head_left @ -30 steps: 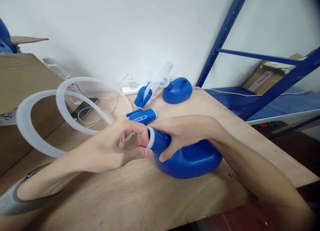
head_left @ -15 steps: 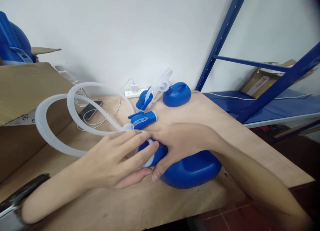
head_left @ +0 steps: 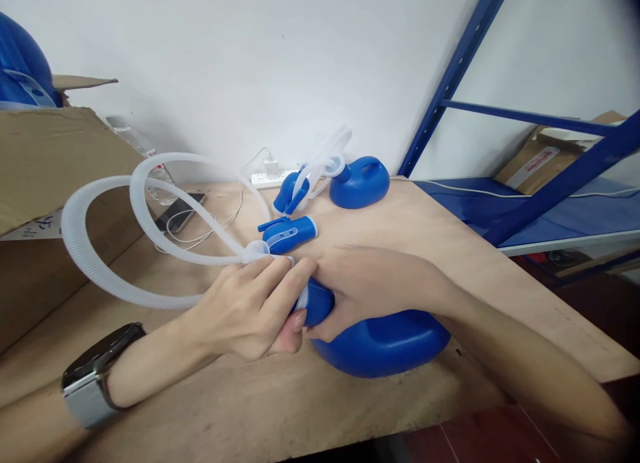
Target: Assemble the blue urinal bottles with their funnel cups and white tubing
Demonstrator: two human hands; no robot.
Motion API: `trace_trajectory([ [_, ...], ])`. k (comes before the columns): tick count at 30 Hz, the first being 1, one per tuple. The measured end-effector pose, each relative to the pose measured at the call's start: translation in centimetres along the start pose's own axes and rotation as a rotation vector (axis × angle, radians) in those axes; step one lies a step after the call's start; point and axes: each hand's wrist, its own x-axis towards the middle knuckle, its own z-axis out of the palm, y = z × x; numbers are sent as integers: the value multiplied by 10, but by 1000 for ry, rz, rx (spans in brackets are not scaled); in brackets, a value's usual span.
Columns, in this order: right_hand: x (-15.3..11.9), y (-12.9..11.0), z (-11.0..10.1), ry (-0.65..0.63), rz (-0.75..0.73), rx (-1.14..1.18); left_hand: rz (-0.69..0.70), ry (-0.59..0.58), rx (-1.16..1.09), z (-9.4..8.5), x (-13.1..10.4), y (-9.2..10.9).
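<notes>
"Where's the near blue jug [head_left: 385, 348]?"
"On the wooden table [head_left: 425, 223]. The right hand [head_left: 373, 283] grips its neck [head_left: 320, 306]; the left hand [head_left: 253, 307] pinches the white rim [head_left: 303, 298]."
"All done?"
"Maybe partway; fingers [head_left: 294, 281] hide how much is left."

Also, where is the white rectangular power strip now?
In the head view, the power strip lies slightly left of centre, at the far edge of the pale wooden table by the white wall, left of the far blue plastic bottle.
</notes>
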Motion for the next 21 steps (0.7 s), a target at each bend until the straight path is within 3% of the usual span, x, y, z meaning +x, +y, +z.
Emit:
trace_trajectory([
  [3,1,-4,-2,6,44,-49,-82,-74,-6,-6,4,6],
  [8,4,-3,-5,-15,-30,-40,-259,-184,-104,-16,11,7],
  [11,4,-2,-4,-10,-33,-12,-331,-156,-208,-18,5,3],
  [15,2,-2,-4,4,-34,4,-313,-97,-382,-18,-14,-3],
  [21,2,-2,-5,-5,-42,37,-151,-172,-515,-34,-21,-11],
])
